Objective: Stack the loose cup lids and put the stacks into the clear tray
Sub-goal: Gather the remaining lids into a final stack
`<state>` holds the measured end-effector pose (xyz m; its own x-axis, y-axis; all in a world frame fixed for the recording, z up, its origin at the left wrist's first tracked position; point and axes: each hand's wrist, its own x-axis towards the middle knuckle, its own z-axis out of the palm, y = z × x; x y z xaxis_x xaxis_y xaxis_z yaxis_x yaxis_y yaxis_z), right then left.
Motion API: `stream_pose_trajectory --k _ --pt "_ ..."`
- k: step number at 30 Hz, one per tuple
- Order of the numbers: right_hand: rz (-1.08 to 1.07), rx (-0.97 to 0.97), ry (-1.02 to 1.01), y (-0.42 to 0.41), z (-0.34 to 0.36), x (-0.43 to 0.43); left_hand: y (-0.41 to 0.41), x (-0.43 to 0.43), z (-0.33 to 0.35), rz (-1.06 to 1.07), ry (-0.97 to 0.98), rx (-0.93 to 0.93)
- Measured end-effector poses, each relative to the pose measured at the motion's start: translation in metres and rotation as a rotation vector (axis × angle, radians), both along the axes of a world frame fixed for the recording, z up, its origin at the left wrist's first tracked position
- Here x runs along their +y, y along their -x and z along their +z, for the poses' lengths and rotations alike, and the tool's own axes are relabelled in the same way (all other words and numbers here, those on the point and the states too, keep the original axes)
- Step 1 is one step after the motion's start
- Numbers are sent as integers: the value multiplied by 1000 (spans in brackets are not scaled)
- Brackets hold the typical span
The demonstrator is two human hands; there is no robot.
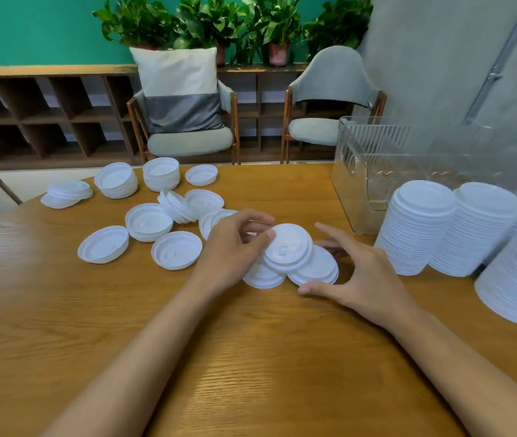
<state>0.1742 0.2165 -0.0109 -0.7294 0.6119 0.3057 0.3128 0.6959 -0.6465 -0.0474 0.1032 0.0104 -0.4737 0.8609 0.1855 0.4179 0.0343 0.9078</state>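
My left hand (235,244) pinches the rim of a white cup lid (288,246) that lies tilted on top of two short lid stacks (317,269) at the table's middle. My right hand (361,279) hovers spread beside those stacks, thumb near the front one, holding nothing. Several loose white lids (176,249) and short stacks (161,173) lie scattered to the left. The clear tray (358,171) stands at the back right. Several tall lid stacks (418,228) stand on the table in front of the tray.
The wooden table (250,357) fills the foreground. Behind it are two chairs (187,140), one with a cushion, a low shelf unit (45,115) and potted plants. A grey wall rises at the right.
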Motion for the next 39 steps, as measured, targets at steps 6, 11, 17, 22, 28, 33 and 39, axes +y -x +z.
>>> stream_pose_trajectory --k 6,11,17,22,28,33,39 --pt "33 -46 10 6 -6 0 -15 11 -10 -36 -33 235" --pt "10 -38 -19 8 -8 3 -20 7 -18 -113 -4 392" --pt "-11 -88 -76 9 -8 4 -15 3 -14 -148 0 488" --pt "35 -117 -42 6 -6 1 -12 -4 -10 -211 -23 487" --pt "57 -154 31 1 -6 4 -12 -5 -10 -294 -48 434" --pt "90 -114 103 1 -6 7 -20 1 -11 -312 -71 406" --pt "114 -89 172 1 -5 10 -20 3 -13 -343 -59 405"
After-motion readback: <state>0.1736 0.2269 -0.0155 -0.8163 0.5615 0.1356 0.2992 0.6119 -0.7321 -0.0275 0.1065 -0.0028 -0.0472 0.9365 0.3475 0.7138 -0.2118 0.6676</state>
